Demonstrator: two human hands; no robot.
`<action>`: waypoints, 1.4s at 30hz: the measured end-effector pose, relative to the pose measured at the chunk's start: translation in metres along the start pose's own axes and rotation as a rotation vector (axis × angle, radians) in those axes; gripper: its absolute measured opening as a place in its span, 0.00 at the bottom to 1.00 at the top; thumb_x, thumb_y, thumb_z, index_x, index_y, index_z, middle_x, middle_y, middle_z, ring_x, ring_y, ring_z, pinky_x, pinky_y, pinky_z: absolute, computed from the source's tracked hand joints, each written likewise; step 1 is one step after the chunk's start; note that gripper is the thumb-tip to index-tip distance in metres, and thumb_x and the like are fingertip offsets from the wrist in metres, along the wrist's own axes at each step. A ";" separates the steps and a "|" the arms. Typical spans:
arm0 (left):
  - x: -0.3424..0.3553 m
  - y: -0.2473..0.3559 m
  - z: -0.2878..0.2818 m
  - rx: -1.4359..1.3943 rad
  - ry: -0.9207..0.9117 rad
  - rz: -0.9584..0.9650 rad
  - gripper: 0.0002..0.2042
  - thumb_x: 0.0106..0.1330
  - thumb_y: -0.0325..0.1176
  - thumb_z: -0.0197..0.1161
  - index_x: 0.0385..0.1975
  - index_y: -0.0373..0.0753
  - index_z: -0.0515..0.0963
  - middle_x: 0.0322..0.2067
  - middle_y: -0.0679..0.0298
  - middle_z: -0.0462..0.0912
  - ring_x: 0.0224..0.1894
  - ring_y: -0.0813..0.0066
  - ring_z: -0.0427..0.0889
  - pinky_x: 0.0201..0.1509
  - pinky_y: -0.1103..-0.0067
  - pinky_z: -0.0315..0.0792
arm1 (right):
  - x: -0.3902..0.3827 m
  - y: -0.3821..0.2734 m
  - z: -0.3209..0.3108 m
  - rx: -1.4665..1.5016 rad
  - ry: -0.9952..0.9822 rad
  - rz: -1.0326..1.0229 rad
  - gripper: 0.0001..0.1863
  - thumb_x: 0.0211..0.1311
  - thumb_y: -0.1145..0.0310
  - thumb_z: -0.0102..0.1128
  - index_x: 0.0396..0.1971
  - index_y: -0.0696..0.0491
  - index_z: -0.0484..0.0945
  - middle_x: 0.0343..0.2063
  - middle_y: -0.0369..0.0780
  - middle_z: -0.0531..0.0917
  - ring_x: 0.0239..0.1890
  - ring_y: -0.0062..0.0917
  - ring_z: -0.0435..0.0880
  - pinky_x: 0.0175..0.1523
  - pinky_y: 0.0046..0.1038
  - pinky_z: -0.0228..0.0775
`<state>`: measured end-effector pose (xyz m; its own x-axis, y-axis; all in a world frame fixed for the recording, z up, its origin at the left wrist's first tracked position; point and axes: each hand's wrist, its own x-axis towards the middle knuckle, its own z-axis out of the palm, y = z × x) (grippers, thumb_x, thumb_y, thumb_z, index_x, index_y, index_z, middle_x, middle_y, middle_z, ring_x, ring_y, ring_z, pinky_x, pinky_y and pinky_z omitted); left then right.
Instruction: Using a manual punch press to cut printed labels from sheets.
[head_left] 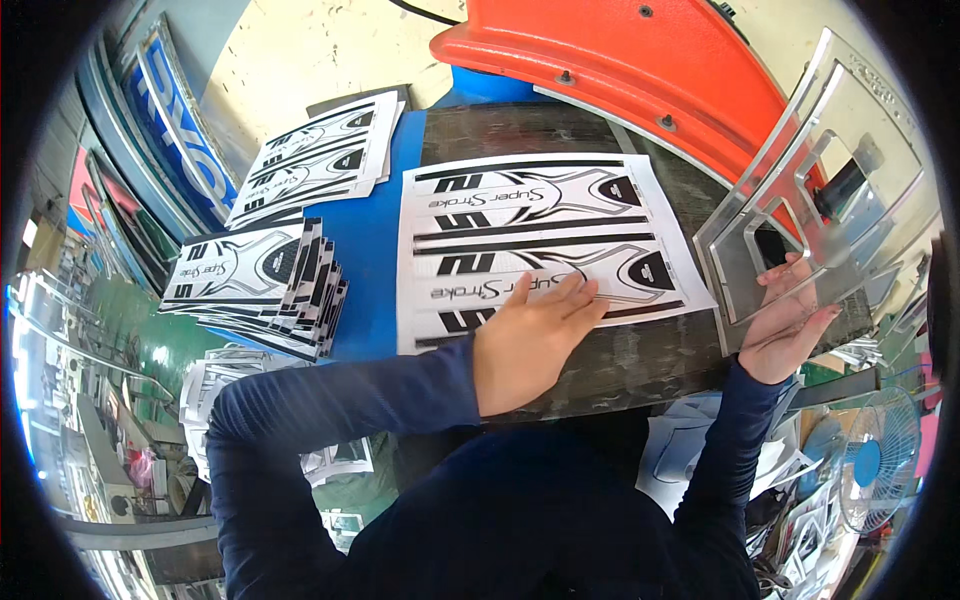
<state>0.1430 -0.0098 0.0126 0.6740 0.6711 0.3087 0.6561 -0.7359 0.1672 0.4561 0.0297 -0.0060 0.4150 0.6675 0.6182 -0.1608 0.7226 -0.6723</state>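
Head view. From beside the work, 1 printed sheet (545,240) lies flat on the dark part of the tabletop (640,370); it is the landmark for all positions below. It carries 2 matching black, white and grey designs.

Left hand (535,335): open, palm down, fingers extended over the near edge of the printed sheet. Right hand (780,325): gripping the lower part of a clear plate (835,245) with cut-outs, which stands tilted up to the right of the printed sheet.

To the left of the printed sheet: 1 pile of uncut sheets (310,160) farther away, and 1 stack of cut pieces (245,265) nearer. Beyond it: 1 orange-red panel (620,50).

Handling (judged): the printed sheet should be light, flexible and easily creased or slid; hold it by its margins or press with a flat palm. The clear plate should be stiff, smooth and prone to scratching; grip it by its outer rim.
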 end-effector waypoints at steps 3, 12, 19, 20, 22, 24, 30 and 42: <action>-0.003 -0.004 0.013 -0.042 0.001 -0.010 0.28 0.61 0.23 0.57 0.65 0.38 0.68 0.67 0.55 0.69 0.72 0.57 0.64 0.70 0.50 0.62 | 0.005 -0.006 -0.002 -0.056 0.001 0.014 0.42 0.74 0.38 0.35 0.57 0.68 0.71 0.50 0.51 0.77 0.44 0.33 0.75 0.51 0.36 0.64; -0.031 -0.043 -0.036 -0.213 0.007 -0.131 0.32 0.67 0.39 0.63 0.72 0.46 0.62 0.74 0.56 0.58 0.77 0.49 0.48 0.71 0.36 0.40 | 0.020 -0.024 -0.023 -0.300 -0.285 -0.079 0.38 0.69 0.44 0.55 0.58 0.68 0.71 0.55 0.55 0.77 0.47 0.32 0.78 0.55 0.37 0.68; -0.049 -0.070 -0.033 -0.080 -0.092 -0.343 0.36 0.64 0.48 0.66 0.72 0.47 0.62 0.75 0.58 0.55 0.78 0.53 0.47 0.70 0.36 0.28 | 0.024 -0.033 0.014 -0.803 -0.468 -0.266 0.41 0.54 0.41 0.69 0.48 0.69 0.78 0.46 0.49 0.80 0.47 0.32 0.78 0.56 0.32 0.66; -0.049 -0.070 -0.030 -0.064 -0.074 -0.331 0.36 0.65 0.48 0.65 0.72 0.47 0.62 0.74 0.59 0.57 0.78 0.55 0.48 0.70 0.36 0.27 | 0.023 -0.032 0.023 -0.825 -0.475 -0.299 0.39 0.48 0.43 0.73 0.45 0.66 0.80 0.41 0.47 0.81 0.44 0.33 0.77 0.54 0.32 0.67; -0.054 -0.071 -0.031 -0.139 -0.058 -0.359 0.36 0.64 0.48 0.65 0.72 0.46 0.62 0.74 0.58 0.57 0.78 0.54 0.48 0.70 0.36 0.26 | 0.022 -0.035 0.039 -0.886 -0.601 -0.298 0.38 0.46 0.44 0.74 0.45 0.65 0.80 0.39 0.46 0.81 0.43 0.34 0.77 0.53 0.33 0.66; -0.065 -0.074 -0.038 -0.163 0.017 -0.378 0.37 0.62 0.49 0.67 0.70 0.42 0.63 0.74 0.55 0.57 0.77 0.50 0.49 0.69 0.33 0.31 | 0.020 -0.038 0.053 -0.996 -0.733 -0.356 0.36 0.39 0.47 0.78 0.43 0.59 0.82 0.34 0.43 0.80 0.38 0.36 0.77 0.51 0.35 0.63; -0.097 -0.083 -0.049 -0.246 -0.062 -0.402 0.48 0.54 0.43 0.75 0.74 0.41 0.55 0.76 0.55 0.52 0.78 0.46 0.43 0.70 0.36 0.31 | 0.004 -0.035 0.078 -1.089 -1.019 -0.494 0.35 0.31 0.46 0.82 0.38 0.54 0.82 0.32 0.38 0.81 0.34 0.33 0.77 0.51 0.35 0.57; -0.120 -0.086 -0.046 -0.465 0.106 -0.355 0.60 0.41 0.45 0.83 0.75 0.38 0.51 0.75 0.52 0.51 0.78 0.50 0.44 0.74 0.46 0.38 | -0.023 -0.023 0.091 -1.061 -1.116 -0.523 0.35 0.30 0.40 0.80 0.35 0.52 0.83 0.29 0.35 0.78 0.29 0.27 0.76 0.50 0.35 0.54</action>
<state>-0.0100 -0.0310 0.0047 0.3875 0.8881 0.2470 0.6014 -0.4467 0.6624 0.3686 0.0140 0.0319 -0.6728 0.5348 0.5112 0.6330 0.7738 0.0236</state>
